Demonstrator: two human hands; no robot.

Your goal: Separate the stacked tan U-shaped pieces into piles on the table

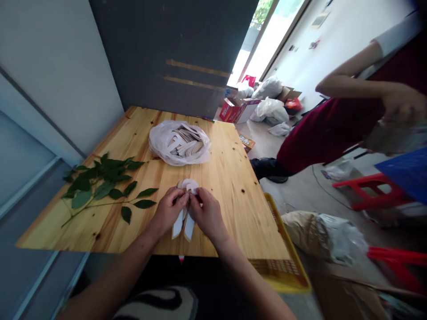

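My left hand [168,211] and my right hand [208,214] meet at the middle of the pine table [216,178], pinching a bundle of white card cut-outs [189,226] between them. Two long strips hang below my fingers, and a rounded piece shows above them. My fingers hide the middle of the bundle. Farther up the table, a white plastic bag [178,143] lies open, full of stacked card pieces. To the left of my hands lies a leafy green branch [103,184], not touching them.
A person in a dark red apron [328,131] stands to the right of the table, with a hand [400,104] raised. A yellow plastic crate [283,266] sits beneath the right corner. Red stools, cardboard boxes and white bags cover the floor beyond.
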